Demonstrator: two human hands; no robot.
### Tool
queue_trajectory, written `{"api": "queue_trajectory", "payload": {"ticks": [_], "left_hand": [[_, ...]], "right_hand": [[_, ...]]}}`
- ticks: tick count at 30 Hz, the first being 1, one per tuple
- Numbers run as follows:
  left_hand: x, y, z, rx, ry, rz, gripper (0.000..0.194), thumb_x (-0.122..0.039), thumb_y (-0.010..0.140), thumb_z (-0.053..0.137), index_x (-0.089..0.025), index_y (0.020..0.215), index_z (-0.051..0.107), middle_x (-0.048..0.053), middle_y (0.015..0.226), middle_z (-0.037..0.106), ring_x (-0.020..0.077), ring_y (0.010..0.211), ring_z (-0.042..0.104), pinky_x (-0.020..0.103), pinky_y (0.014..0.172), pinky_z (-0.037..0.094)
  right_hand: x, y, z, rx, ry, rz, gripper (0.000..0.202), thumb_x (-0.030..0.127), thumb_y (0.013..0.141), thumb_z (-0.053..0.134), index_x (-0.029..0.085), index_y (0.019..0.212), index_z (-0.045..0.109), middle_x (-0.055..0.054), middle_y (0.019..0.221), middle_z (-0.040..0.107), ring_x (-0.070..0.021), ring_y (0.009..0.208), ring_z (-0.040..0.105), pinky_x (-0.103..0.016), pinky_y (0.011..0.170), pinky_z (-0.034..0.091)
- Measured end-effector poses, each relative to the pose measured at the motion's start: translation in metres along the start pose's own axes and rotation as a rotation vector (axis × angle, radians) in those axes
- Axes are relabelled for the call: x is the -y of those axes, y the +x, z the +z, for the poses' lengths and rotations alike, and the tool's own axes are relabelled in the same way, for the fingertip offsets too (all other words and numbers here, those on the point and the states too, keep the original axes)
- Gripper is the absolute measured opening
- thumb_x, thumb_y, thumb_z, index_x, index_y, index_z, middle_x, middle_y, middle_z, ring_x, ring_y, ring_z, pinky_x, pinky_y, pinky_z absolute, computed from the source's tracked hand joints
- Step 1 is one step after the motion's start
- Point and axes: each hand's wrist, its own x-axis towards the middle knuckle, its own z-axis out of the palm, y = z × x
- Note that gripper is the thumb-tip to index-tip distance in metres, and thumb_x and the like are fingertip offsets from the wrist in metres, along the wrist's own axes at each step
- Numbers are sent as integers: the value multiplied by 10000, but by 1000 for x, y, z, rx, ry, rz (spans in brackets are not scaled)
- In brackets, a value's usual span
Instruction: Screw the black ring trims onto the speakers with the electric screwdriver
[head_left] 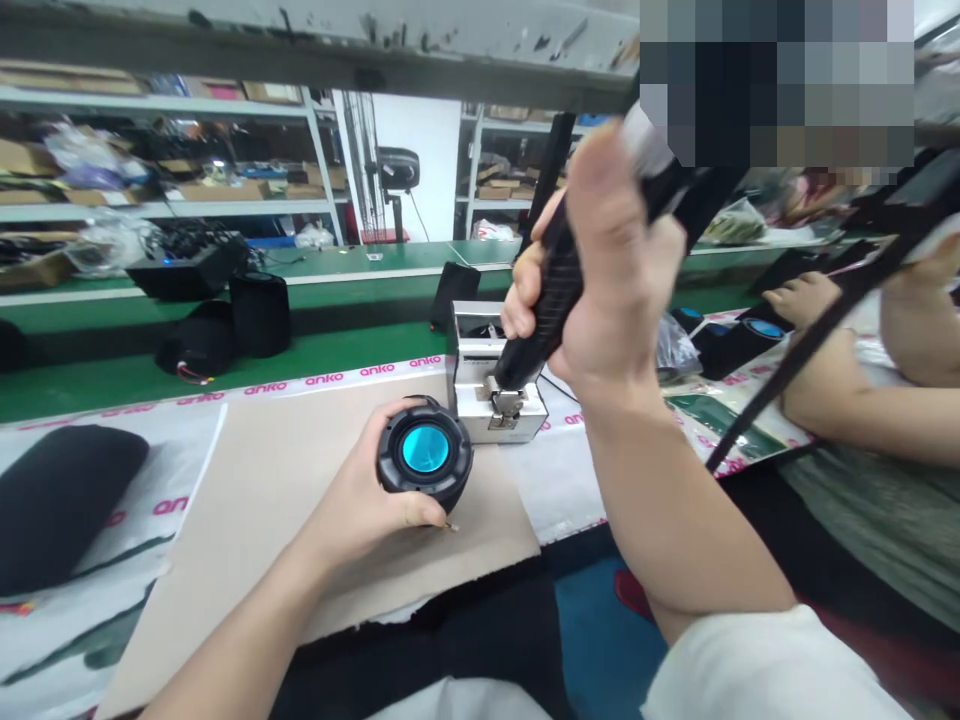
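Observation:
My left hand point(382, 480) is wrapped round a black cylindrical speaker point(426, 450) with a shiny blue centre facing up. A short wire end shows by my thumb. Raised on the right, my right hand point(600, 260) grips a black electric screwdriver point(555, 285), pointing down and to the left. The lower end of the screwdriver is at the front of a white box-shaped screw feeder point(499, 410), at its metal outlet. Whether the tip touches a screw is too small to tell.
Brown cardboard point(255, 520) lies under the speaker on printed white sheeting. A dark rounded piece point(67, 500) lies at left; black speaker bodies point(259, 312) stand behind on the green bench point(360, 335). At right are a co-worker's arms point(847, 370) and blue-centred speakers point(765, 330).

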Motion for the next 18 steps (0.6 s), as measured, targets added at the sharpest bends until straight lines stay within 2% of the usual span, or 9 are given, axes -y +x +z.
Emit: {"api": "queue_trajectory", "payload": {"ticks": [2, 4, 7, 10, 14, 16, 18], "left_hand": [[0, 0, 0, -5, -12, 0, 1005, -670, 537, 1003, -243, 1346, 586, 129, 1404, 686, 360, 1276, 680, 416, 1051, 563], [-1, 0, -1, -12, -13, 13, 1005, -651, 524, 1016, -243, 1341, 597, 128, 1407, 693, 362, 1286, 684, 414, 1063, 565], [-3, 0, -2, -7, -2, 25, 994, -624, 526, 1027, -258, 1349, 606, 110, 1397, 711, 346, 1282, 698, 389, 1057, 576], [-3, 1, -2, 2, 1, 29, 974, -613, 538, 1027, -267, 1348, 609, 97, 1380, 726, 331, 1259, 715, 371, 1032, 593], [-1, 1, -2, 1, -3, 30, 964, -603, 546, 1028, -267, 1348, 612, 96, 1386, 723, 330, 1269, 711, 368, 1043, 590], [-1, 0, -3, 3, -7, 31, 964, -598, 544, 1030, -274, 1350, 613, 92, 1396, 718, 328, 1272, 711, 364, 1045, 589], [-1, 0, -3, 3, -1, 35, 964, -593, 541, 1033, -278, 1351, 614, 90, 1398, 718, 329, 1269, 713, 368, 1043, 592]], "right_hand": [[-17, 1, -12, -63, 62, -51, 575, 754, 850, 785, 226, 759, 577, 43, 520, 507, -133, 376, 458, -278, 327, 345], [-36, -1, -19, -87, 70, -50, 552, 714, 857, 806, 223, 751, 578, 39, 516, 535, -137, 347, 464, -278, 312, 329], [-56, -6, -24, -80, 65, -30, 482, 624, 914, 796, 223, 758, 580, 46, 516, 539, -133, 344, 477, -264, 330, 336], [-66, -10, -27, -42, 93, 23, 480, 585, 944, 777, 221, 723, 556, 44, 521, 533, -128, 351, 478, -256, 332, 349], [-63, -14, -32, 7, 79, 157, 547, 643, 892, 806, 214, 674, 548, 31, 508, 539, -135, 337, 483, -256, 303, 354], [-53, -13, -33, -19, 100, 127, 543, 659, 872, 819, 213, 685, 570, 29, 508, 545, -139, 337, 482, -265, 294, 360], [-41, -12, -32, -63, 127, 26, 531, 657, 873, 818, 216, 698, 581, 34, 509, 539, -137, 347, 478, -272, 298, 363]]}}
